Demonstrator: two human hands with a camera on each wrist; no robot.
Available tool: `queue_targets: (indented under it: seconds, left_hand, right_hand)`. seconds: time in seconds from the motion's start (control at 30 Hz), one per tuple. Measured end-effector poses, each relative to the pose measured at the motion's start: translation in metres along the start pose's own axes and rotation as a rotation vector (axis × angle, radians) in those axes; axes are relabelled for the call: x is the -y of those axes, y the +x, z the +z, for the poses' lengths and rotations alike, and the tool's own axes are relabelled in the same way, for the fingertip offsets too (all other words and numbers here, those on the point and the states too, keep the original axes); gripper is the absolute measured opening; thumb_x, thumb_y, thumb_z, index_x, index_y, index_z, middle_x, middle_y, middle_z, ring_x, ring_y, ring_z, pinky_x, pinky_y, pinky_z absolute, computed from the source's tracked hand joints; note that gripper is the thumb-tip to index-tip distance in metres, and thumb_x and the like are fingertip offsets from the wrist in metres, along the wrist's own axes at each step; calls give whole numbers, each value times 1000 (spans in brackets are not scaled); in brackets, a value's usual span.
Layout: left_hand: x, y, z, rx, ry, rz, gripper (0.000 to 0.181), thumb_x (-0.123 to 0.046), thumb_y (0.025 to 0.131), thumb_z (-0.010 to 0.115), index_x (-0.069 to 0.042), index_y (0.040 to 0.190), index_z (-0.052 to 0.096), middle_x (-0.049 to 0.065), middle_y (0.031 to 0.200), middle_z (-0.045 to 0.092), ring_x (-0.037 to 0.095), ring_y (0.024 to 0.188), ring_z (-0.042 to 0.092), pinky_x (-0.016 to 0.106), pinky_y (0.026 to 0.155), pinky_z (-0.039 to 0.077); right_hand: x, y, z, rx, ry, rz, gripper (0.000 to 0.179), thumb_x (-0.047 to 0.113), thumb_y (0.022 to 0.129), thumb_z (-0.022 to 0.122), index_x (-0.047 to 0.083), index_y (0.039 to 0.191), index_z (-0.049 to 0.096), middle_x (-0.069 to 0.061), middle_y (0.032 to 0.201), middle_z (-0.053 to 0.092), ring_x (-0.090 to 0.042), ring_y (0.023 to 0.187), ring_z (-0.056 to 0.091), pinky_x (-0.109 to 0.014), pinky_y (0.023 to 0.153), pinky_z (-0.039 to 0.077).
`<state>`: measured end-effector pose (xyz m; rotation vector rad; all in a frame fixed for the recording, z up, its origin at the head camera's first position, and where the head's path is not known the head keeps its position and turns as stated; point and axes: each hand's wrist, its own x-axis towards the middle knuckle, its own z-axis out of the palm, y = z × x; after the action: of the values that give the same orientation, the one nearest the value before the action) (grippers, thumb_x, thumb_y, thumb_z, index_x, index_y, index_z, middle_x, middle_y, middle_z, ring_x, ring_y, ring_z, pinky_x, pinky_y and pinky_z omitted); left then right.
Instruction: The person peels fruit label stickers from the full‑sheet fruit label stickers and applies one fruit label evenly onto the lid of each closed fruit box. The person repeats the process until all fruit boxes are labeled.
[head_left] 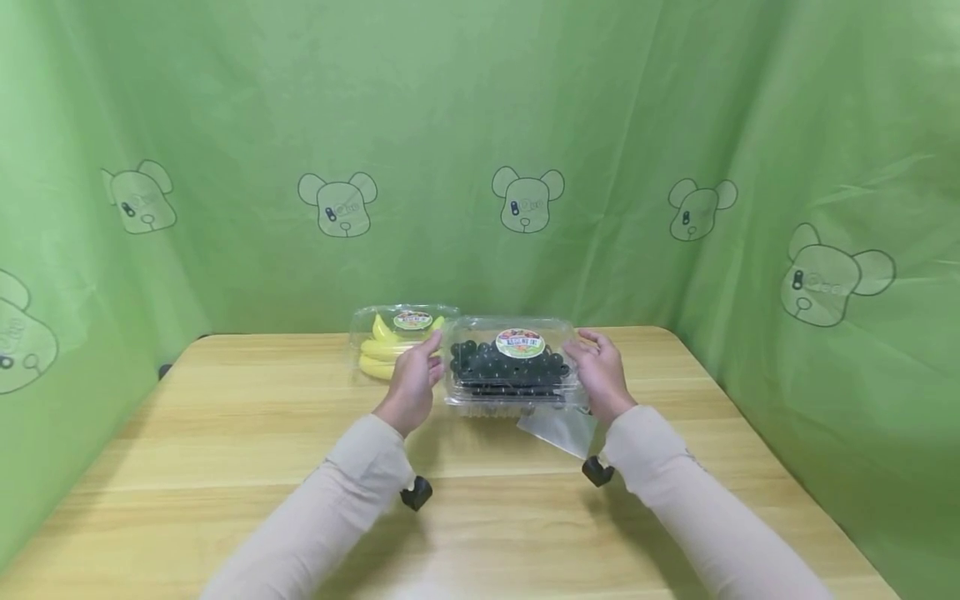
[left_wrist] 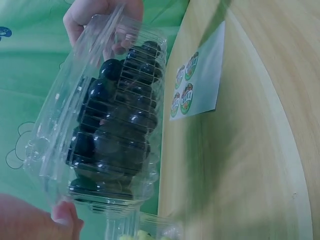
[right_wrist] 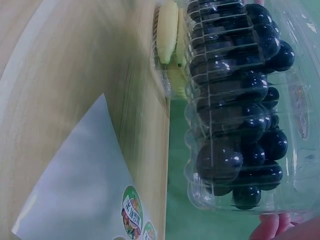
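Note:
A clear plastic clamshell box (head_left: 517, 402) of dark grapes (head_left: 480, 364), with a round label (head_left: 521, 343) on its lid, is lifted over the table. My left hand (head_left: 412, 385) grips its left end and my right hand (head_left: 604, 372) its right end. In the left wrist view, the right fingers curl at the box's far end, while the left thumb side lies at the near end. The lid sits over the grapes. In the right wrist view, the ribbed base of the box faces the camera, with right fingertips (right_wrist: 272, 226) at its lower edge.
Behind my left hand stands another clear box (head_left: 358, 325) holding yellow bananas (head_left: 382, 350). A white sheet of round stickers (left_wrist: 200, 80) lies on the wooden table (head_left: 262, 450) below the grape box. Green curtains (head_left: 435, 100) with bear drawings surround the table.

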<state>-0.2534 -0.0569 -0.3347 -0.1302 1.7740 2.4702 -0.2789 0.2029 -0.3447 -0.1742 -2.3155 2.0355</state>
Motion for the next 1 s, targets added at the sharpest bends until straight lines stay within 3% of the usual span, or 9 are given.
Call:
queue_targets:
  seconds: [0.1,0.3,0.5,0.6,0.7,0.77,0.83,0.9,1.0]
  left_hand:
    - [3,3,0,14,-2,14,63,-32,101,48,6,147,27,28,151,27,39,138,29,46,117,20]
    - [8,6,1,-20,-1,29,56,-28,98,56,5,138,37,22,147,38,36,134,37,43,115,26]
    - [10,11,2,-46,-30,-32,56,-26,95,60,3,139,41,17,152,34,32,139,32,44,119,11]
    - [12,12,3,-62,-53,-43,45,-24,94,63,3,128,52,15,131,54,31,135,37,46,119,10]
    - [14,12,3,-62,-60,-39,39,-20,93,64,3,123,55,11,123,57,31,133,39,48,119,11]
    - [14,14,4,-34,-87,-43,41,-18,95,60,5,128,52,9,123,55,28,127,42,44,118,16]
    - [15,16,4,-2,-129,-46,44,-17,98,55,5,134,46,6,115,56,20,112,50,38,112,30]
    - [15,19,4,36,-186,-57,44,-18,100,50,5,137,42,0,97,53,12,92,50,27,97,40]
    - [16,21,4,63,-223,-79,44,-22,101,46,3,137,41,-3,82,48,9,75,43,21,74,40]
  right_hand:
    - [0,2,0,-4,9,9,60,17,100,50,5,151,22,-21,150,36,-35,129,43,-44,106,41]
    - [-3,4,-1,-15,18,32,61,20,100,51,7,152,22,-18,150,37,-34,123,48,-43,99,47]
    - [-6,8,-3,-40,18,35,60,19,100,51,6,151,23,-19,148,38,-34,124,48,-43,99,46]
    - [-7,8,-3,-47,17,33,60,18,99,51,4,151,24,-20,148,39,-35,123,48,-42,100,46]
    - [-7,9,-4,-52,11,41,60,18,99,52,5,151,24,-19,147,40,-34,121,49,-40,98,47]
    - [-7,10,-6,-55,5,51,61,20,99,52,7,151,24,-18,147,40,-33,119,50,-40,97,48]
    - [-8,11,-8,-57,1,57,62,21,99,52,8,152,23,-18,147,40,-33,118,51,-41,96,48]
    - [-8,12,-9,-59,-8,55,63,21,99,53,8,152,22,-18,148,39,-33,119,50,-41,98,47]
    - [-10,14,-12,-59,-21,50,64,20,99,53,7,152,21,-18,148,38,-33,122,47,-42,101,44]
